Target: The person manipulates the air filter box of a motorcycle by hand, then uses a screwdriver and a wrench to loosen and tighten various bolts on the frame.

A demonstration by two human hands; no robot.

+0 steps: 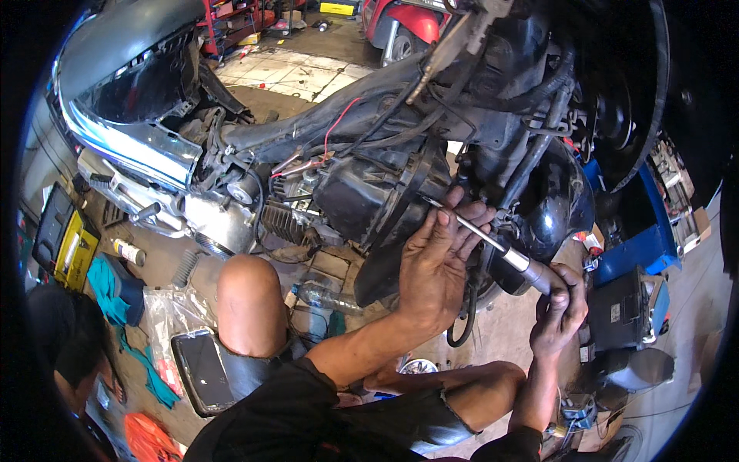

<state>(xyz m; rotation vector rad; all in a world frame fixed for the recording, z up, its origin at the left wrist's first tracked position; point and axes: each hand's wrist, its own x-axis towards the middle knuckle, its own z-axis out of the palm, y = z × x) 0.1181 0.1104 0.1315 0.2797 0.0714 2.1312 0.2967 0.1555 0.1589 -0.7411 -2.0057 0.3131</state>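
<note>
Right hand closed round the handle of a screwdriver, which slants up and leftward from that grip. Left hand pinches the shaft near the tip, thumb to fingers. Tip pokes out just past the left fingertips, in front of a black box on the bike; whether it touches, I can't tell.

Up and left of the grip: a loose red wire on the bike. Below and left of the left hand: a clear bottle lying down; farther that way, a tray. Right of the grip, a blue cabinet. Well left, another person. Far beyond the bike, a red scooter.
</note>
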